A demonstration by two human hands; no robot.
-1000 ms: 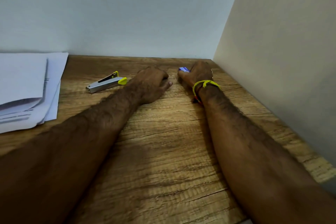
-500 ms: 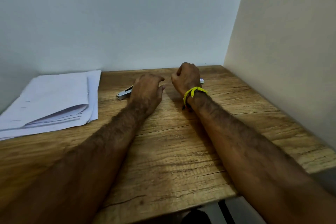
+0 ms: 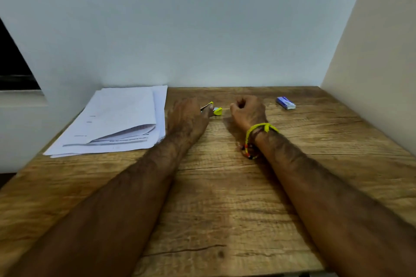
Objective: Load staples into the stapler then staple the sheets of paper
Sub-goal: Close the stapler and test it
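Since half a second ago, the right hand (image 3: 247,111) has been drawn off the blue box (image 3: 286,103), which is now left uncovered near the right wall, and the left hand (image 3: 188,119) has been brought onto the stapler (image 3: 215,109), whose yellow tips are now seen past its fingers; the view has also been swung so that more of the left side is shown. At far left a dark opening (image 3: 13,63) is seen beside the white wall (image 3: 202,29). Next, a loose stack of paper (image 3: 117,119) is laid on the left rear part of the wooden desk (image 3: 225,198), some sheets folded over. Just right of the stack, the left hand is rested on the desk with its fingers curved over the stapler; whether the stapler is actually gripped or only touched cannot be told, since most of its body is hidden by the hand. The stapler is placed at the rear middle of the desk, between the two hands. To its right, close but apart from it, the right hand is curled into a loose fist, and nothing is seen held in it. A yellow band (image 3: 261,129) and a beaded one are worn on that wrist. The blue box is lying flat on the desk, well apart from the right hand. A beige wall (image 3: 371,63) is seen at far right.
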